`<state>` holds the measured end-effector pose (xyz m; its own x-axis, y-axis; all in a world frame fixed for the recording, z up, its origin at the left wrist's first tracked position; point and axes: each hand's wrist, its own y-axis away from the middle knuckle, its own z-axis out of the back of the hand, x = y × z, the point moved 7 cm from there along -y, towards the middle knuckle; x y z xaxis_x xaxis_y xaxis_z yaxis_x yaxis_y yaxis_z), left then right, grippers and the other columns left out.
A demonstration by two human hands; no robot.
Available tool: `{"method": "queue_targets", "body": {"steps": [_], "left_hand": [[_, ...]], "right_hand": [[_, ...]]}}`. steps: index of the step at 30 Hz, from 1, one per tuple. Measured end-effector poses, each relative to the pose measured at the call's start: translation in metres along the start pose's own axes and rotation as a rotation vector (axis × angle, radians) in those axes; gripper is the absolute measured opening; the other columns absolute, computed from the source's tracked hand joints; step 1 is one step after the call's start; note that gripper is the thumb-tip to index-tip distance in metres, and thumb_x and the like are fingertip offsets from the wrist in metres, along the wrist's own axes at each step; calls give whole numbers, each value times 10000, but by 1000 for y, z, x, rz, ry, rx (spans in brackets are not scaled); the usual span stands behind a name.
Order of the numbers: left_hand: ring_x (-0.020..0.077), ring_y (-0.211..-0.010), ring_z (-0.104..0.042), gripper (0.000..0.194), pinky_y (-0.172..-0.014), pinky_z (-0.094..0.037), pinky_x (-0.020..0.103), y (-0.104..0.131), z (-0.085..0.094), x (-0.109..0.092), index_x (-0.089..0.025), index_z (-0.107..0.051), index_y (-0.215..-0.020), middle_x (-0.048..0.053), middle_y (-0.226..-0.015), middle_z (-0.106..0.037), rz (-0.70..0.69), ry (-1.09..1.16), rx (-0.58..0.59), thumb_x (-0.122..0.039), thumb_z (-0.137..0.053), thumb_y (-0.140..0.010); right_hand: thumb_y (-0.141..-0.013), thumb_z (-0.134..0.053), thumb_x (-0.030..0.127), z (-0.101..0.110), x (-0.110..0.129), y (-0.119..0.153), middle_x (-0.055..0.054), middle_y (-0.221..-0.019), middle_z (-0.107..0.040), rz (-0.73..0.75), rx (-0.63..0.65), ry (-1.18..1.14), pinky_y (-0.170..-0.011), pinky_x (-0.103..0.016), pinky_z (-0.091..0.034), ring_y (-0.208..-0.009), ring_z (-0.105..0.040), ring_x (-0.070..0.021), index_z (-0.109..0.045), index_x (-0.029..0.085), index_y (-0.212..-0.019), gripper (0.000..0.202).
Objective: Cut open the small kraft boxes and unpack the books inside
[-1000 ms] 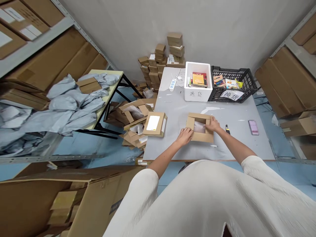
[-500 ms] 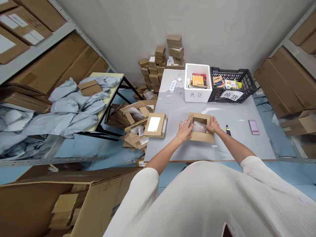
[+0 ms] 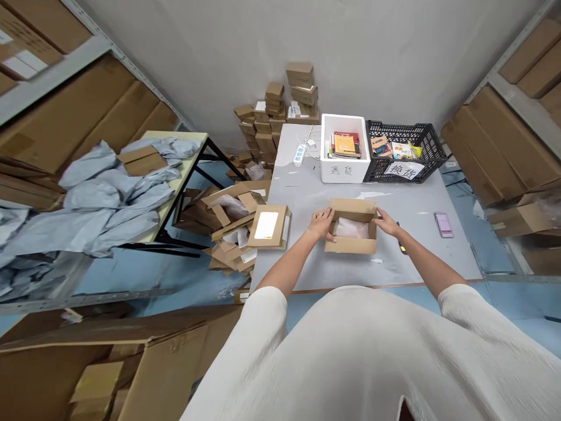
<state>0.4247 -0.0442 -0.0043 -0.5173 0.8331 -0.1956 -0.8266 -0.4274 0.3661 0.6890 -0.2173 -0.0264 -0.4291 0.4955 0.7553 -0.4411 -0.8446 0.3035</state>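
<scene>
An opened cardboard box (image 3: 350, 245) stands on the grey table between my hands, its flaps raised. Inside it lies something in clear plastic wrap (image 3: 352, 228), which I cannot make out further. My left hand (image 3: 322, 223) grips the box's left side, with fingers at the back and the thumb toward the front. At the right side, my right hand (image 3: 386, 222) holds the edge near the far corner. A black and yellow box cutter (image 3: 402, 248) lies by the box, partly covered by my right forearm.
A closed box with a white label (image 3: 267, 225) sits at the table's left edge. Behind stand a white foam bin (image 3: 344, 171) of books and a black crate (image 3: 432, 153). A blurred purple phone-like item (image 3: 443, 224) lies right. Grey mailing bags (image 3: 109, 190) cover the left table.
The box's end flaps have opened outward, so more of the wrapped content shows. My hands have moved apart to the box's outer sides. The view has shifted slightly right.
</scene>
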Motion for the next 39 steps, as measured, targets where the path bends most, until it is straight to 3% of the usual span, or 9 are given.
{"method": "queue_targets", "body": {"steps": [4,8,13,17,22,25,29,35,39], "left_hand": [[497,-1572,-357,1544,-1224,-347,551,-6,-7,8,-236,-118,-1813,232,-1865,-151,-7,19,-3,-696,-970,-611],[497,-1557,-367,1535,-1209,-349,548,1,-13,8,-242,-117,-1813,228,-1856,-185,-6,60,-49,-703,-958,-614],[494,-1553,-358,1526,-1203,-345,544,8,-14,4,-240,-118,-1811,226,-1843,-218,23,100,-84,-701,-960,-624],[483,-1539,-369,1528,-1178,-370,536,12,-16,3,-235,-141,-1806,236,-1833,-228,67,127,-120,-692,-983,-615],[483,-1575,-326,1528,-1194,-369,550,17,-18,2,-242,-96,-1815,235,-1844,-202,72,170,-130,-670,-979,-644],[489,-1590,-311,1535,-1212,-356,559,18,-18,3,-258,-73,-1818,226,-1853,-176,67,200,-125,-687,-972,-650],[493,-1609,-290,1541,-1230,-335,573,18,-22,4,-265,-25,-1820,212,-1860,-163,70,231,-111,-704,-953,-670],[512,-1623,-252,1552,-1248,-309,591,18,-27,5,-288,5,-1820,188,-1867,-158,80,243,-107,-687,-959,-671],[519,-1611,-273,1561,-1239,-306,597,19,-27,4,-297,1,-1819,191,-1871,-142,80,255,-100,-671,-973,-658]], "right_hand": [[-886,-582,380,26,-19,18,-165,-1754,-415,-83,-139,58,-1188,-531,-530,-1358,-654,-329,-321,246,-1755,917],[-930,-566,380,34,-23,32,-213,-1732,-416,-95,-139,278,-1177,-541,-518,-1333,-645,-343,-312,177,-1746,878],[-919,-573,240,25,23,28,-201,-1749,-400,57,-103,693,-1260,-606,-345,-1538,-418,-412,-396,171,-1710,813],[-907,-558,118,-14,94,16,-193,-1732,-447,386,12,875,-1283,-608,-238,-1555,-364,-422,-574,179,-1595,691],[-986,-536,109,-96,135,-1,-188,-1381,-713,609,397,979,-1116,-451,-437,-1259,-638,-337,-716,175,-1433,486],[-977,-634,158,-137,131,-15,-180,-1309,-741,652,543,1056,-1064,-417,-491,-1206,-685,-327,-791,171,-1272,335],[-895,-726,139,-169,107,-35,-149,-1273,-773,575,628,1126,-1097,-406,-511,-1253,-688,-316,-812,204,-1188,312],[-890,-703,153,-194,77,-45,-128,-1320,-779,477,647,1109,-1166,-468,-469,-1342,-653,-320,-807,261,-1136,288],[-911,-684,174,-202,71,-45,-149,-1357,-763,508,651,1111,-1158,-465,-470,-1325,-655,-318,-811,246,-1147,277]]}}
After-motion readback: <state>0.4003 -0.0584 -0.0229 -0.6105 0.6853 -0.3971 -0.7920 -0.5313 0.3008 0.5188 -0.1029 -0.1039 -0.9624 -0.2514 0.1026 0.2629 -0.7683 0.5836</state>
